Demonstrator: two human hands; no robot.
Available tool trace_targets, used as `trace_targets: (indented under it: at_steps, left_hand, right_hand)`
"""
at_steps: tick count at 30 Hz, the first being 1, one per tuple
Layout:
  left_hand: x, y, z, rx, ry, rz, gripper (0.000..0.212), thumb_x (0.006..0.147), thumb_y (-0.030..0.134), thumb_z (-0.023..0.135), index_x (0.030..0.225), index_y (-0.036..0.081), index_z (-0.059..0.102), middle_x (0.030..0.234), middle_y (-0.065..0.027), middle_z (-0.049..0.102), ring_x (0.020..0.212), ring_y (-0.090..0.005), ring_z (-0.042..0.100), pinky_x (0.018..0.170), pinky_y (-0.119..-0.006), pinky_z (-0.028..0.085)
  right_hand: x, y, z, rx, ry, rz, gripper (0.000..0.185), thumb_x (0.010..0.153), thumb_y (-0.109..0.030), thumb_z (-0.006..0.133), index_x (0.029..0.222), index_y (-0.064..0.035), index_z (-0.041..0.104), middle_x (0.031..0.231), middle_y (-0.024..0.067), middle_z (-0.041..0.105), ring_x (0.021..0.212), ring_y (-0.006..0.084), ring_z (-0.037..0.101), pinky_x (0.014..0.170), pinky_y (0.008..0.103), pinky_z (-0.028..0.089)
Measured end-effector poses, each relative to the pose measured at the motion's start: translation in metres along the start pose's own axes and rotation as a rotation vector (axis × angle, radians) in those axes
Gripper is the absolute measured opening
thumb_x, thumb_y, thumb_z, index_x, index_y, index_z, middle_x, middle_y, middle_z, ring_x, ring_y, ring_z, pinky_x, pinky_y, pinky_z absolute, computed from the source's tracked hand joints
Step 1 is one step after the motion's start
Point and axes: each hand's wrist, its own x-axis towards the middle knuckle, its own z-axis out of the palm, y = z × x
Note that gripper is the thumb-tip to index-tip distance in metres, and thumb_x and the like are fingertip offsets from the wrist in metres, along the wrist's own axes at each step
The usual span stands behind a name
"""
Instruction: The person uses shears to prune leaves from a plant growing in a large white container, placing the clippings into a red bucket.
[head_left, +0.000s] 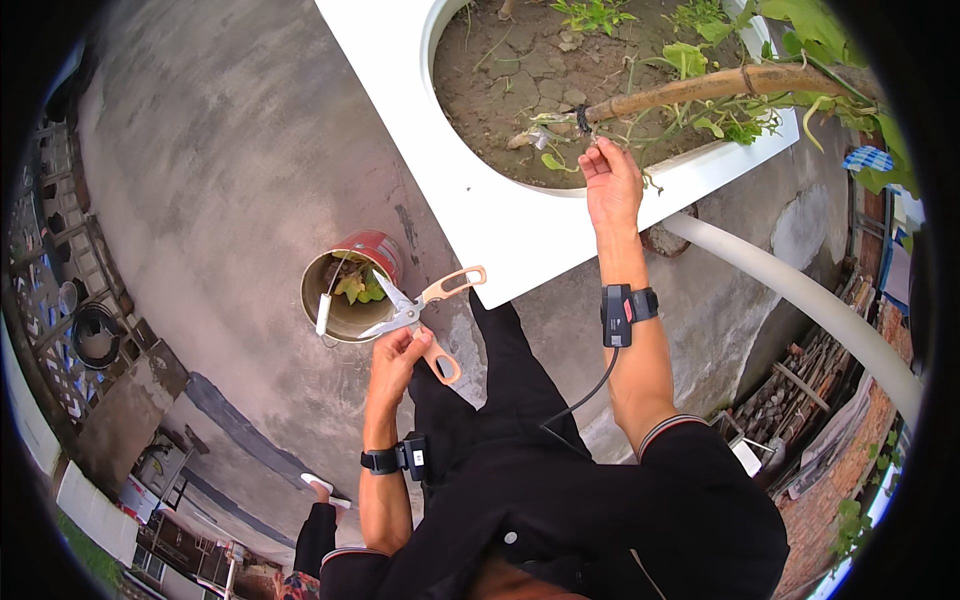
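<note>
My left hand (399, 358) grips a pair of scissors (411, 311) by one peach-coloured handle; the blades stand apart, over the rim of a metal bucket (309, 300). Cut green and yellowish leaves (358, 286) lie in the bucket. My right hand (611, 169) is raised to the lower end of a bamboo pole (675, 91), just below a dark tie (582, 118) round it. Its thumb and fingers pinch something thin there, perhaps a stem or the tie's end; it is too small to tell. Vine stems and leaves (686, 58) run along the pole.
A white planter surround (510, 240) with a round opening frames cracked soil (510, 97). A pale pipe (795, 289) curves away at the right, near stacked wood (780, 390). Another person's leg (319, 525) shows at the lower left. A coiled black hose (96, 335) lies far left.
</note>
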Motion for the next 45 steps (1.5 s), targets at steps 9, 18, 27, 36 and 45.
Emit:
trace_targets:
  at_steps: [9, 18, 27, 36, 45]
  left_hand:
    - [-0.005, -0.012, 0.004, -0.049, 0.031, 0.021, 0.016, 0.087, 0.014, 0.064, 0.091, -0.001, 0.066, 0.079, 0.0035, 0.062, 0.071, -0.0032, 0.052, 0.063, -0.021, 0.040]
    - [-0.053, -0.070, -0.036, -0.160, 0.117, -0.041, 0.016, 0.087, 0.014, 0.064, 0.093, -0.001, 0.067, 0.081, 0.0013, 0.064, 0.075, -0.0049, 0.056, 0.069, -0.021, 0.042]
    - [-0.095, -0.116, -0.074, -0.259, 0.275, -0.049, 0.014, 0.087, 0.014, 0.065, 0.094, 0.001, 0.067, 0.084, 0.0008, 0.065, 0.078, -0.0067, 0.057, 0.075, -0.023, 0.044]
    - [-0.109, -0.133, -0.092, -0.278, 0.291, -0.018, 0.013, 0.087, 0.014, 0.064, 0.092, 0.002, 0.066, 0.081, 0.0027, 0.063, 0.075, -0.0057, 0.054, 0.072, -0.023, 0.041]
    - [-0.105, -0.125, -0.102, -0.257, 0.252, 0.020, 0.015, 0.087, 0.015, 0.064, 0.094, 0.002, 0.065, 0.083, 0.0010, 0.063, 0.077, -0.0077, 0.056, 0.074, -0.023, 0.043]
  right_hand:
    - [-0.026, 0.008, -0.019, -0.119, -0.116, 0.171, 0.011, 0.087, -0.005, 0.061, 0.097, -0.0002, 0.060, 0.080, 0.0028, 0.058, 0.071, 0.0121, 0.056, 0.066, 0.0272, 0.049]
    - [-0.086, 0.100, 0.002, -0.871, -0.594, 0.401, 0.016, 0.085, -0.006, 0.060, 0.099, -0.0003, 0.061, 0.080, 0.0077, 0.061, 0.072, 0.0169, 0.061, 0.068, 0.0291, 0.050]
    - [-0.162, 0.274, -0.009, -1.266, -0.927, 0.136, 0.026, 0.077, -0.007, 0.058, 0.102, 0.0003, 0.063, 0.086, 0.0188, 0.069, 0.083, 0.0282, 0.068, 0.077, 0.0347, 0.053]
    - [-0.185, 0.286, 0.003, -1.276, -0.710, 0.377, 0.016, 0.081, -0.006, 0.060, 0.095, 0.0013, 0.064, 0.085, 0.0112, 0.070, 0.074, 0.0192, 0.067, 0.070, 0.0310, 0.053]
    - [-0.178, 0.264, -0.016, -1.100, -0.870, 0.331, 0.036, 0.083, -0.009, 0.059, 0.118, 0.0008, 0.058, 0.109, 0.0171, 0.066, 0.097, 0.0237, 0.065, 0.084, 0.0324, 0.051]
